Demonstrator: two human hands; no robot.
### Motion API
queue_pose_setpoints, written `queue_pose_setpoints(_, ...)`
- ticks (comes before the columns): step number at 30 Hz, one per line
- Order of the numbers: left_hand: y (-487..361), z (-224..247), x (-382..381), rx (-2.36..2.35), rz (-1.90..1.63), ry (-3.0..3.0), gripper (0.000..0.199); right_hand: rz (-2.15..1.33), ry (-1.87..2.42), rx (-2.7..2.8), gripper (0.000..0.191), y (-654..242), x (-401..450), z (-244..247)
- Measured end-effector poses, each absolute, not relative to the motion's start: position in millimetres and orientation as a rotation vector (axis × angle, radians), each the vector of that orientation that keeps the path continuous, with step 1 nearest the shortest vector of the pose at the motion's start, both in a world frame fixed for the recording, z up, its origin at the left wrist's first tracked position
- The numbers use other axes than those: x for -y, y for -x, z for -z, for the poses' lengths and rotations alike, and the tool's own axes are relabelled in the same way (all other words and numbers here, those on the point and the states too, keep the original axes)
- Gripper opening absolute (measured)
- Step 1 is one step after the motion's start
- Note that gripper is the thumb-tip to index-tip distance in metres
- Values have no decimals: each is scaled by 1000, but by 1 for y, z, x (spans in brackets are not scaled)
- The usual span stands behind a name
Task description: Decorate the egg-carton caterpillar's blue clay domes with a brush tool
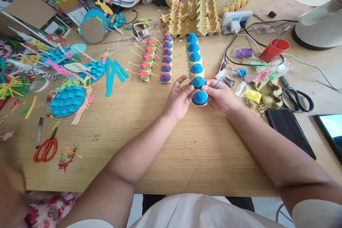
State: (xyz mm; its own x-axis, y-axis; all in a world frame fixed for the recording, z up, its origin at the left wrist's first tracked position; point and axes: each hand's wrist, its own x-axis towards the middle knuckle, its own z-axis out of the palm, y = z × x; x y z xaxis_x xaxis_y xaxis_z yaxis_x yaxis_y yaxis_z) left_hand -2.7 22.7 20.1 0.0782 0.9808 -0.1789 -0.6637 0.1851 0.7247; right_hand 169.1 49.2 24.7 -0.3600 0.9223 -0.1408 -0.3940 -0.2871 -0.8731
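Observation:
A strip of egg-carton cups [196, 68], its bumps covered in blue clay, lies lengthwise away from me. My left hand [178, 99] pinches its left side by the second-nearest bump. From the opposite side my right hand [221, 96] grips the same bump, where a dark band runs round the blue clay. A thin bluish stick [218, 82] shows by the right fingers; whether they hold it I cannot make out. Left of the strip stand two finished-looking caterpillars, one purple and blue [167, 59], one red and green [147, 60], with pins sticking out.
Egg cartons [181, 17] stand behind. Bagged clay [252, 95], black scissors [296, 96], a red cup [275, 50] and a phone [290, 131] lie on the right. Woven blue paper pieces [68, 101] and red-handled scissors [46, 149] are left. Another person's arm [12, 192] shows lower left.

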Motion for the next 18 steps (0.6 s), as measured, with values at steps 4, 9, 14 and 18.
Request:
queue_pose_setpoints(4, 4, -18, -24, -734, -1311, -525, 57, -1789, 824, 958, 53, -169, -49, -26)
queue_pose_setpoints(9, 4, -15, -25, -747, -1338, -559, 53, -1813, 832, 928, 54, -167, -48, -27)
queue_pose_setpoints(14, 3, -18, -24, -743, -1339, -566, 49, -1805, 804, 932, 53, -166, -48, -29)
queue_pose_setpoints(18, 3, -18, -24, -760, -1344, -542, 49, -1807, 814, 939, 52, -167, -48, -27)
